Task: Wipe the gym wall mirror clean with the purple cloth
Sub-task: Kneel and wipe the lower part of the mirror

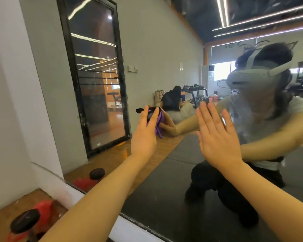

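A gym wall mirror (pixel 208 180) fills the right of the head view, its lower-left corner meeting the white wall just above a wooden floor, its bottom edge running along a white sill. In the glass: a crouching person in a headset, dark mats, a dumbbell rack and a black-framed door.

The right hand (pixel 217 137) is laid flat on the mirror, fingers straight and close together, holding nothing, pointing up the glass.

The left hand (pixel 144 131), reaching toward the mirror's left edge, presses the purple cloth (pixel 36 126) against the glass; its fingers curve over the bunched fabric, along with a small dark item that cannot be made out. The cloth hangs in folds below the fingers, its long axis roughly vertical, well left of the right hand and nearer the left edge than the centre.

Judging by this, the wiping hand is the left one, and most unwiped glass lies to its right and below, so the next stroke likely runs toward the braced right hand.

A red and black dumbbell (pixel 28 220) rests on the floor by the corner.
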Tool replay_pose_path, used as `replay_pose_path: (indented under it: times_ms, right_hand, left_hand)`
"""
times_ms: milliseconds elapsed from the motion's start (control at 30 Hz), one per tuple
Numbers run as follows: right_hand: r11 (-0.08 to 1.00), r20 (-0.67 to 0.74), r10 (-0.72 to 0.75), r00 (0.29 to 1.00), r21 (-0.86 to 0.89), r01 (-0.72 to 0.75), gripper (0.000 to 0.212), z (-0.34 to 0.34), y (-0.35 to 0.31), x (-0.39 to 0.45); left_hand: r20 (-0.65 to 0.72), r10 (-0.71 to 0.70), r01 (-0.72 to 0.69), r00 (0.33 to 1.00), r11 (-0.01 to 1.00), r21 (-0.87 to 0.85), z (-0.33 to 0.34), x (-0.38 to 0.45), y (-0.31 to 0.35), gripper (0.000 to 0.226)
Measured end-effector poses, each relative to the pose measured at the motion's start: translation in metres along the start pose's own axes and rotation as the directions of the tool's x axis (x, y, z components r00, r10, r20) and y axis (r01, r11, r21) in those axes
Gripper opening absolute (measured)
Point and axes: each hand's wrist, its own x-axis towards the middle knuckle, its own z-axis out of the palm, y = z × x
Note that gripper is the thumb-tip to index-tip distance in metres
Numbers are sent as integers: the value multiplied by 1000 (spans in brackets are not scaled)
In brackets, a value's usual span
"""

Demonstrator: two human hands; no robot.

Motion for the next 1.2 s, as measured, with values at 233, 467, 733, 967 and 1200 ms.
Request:
replay_pose_path:
  times_ms: [233,467,733,967,1200]
  right_hand:
    - [999,-21,14,1000,-31,-14,63,4,-3,-2]
    - [997,-68,82,994,14,-81,59,-4,-11,1]
    - [978,-94,206,974,55,-201,59,-6,-60,0]
    - [979,-20,200,980,44,-199,56,3,-103,-12]
    - [991,74,130,989,-50,-126,56,17,-111,-20]
  left_hand:
    - [6,208,-208,978,976,66,1,4,-35,98]
    - [-55,397,-396,916,918,26,16,14,-69,98]
    - [-331,528,-583,782,807,-91,43,29,-88,65]
    - [-340,481,-565,808,796,-216,49,25,-96,73]
    - [-324,495,-565,806,806,-175,55,15,-113,76]
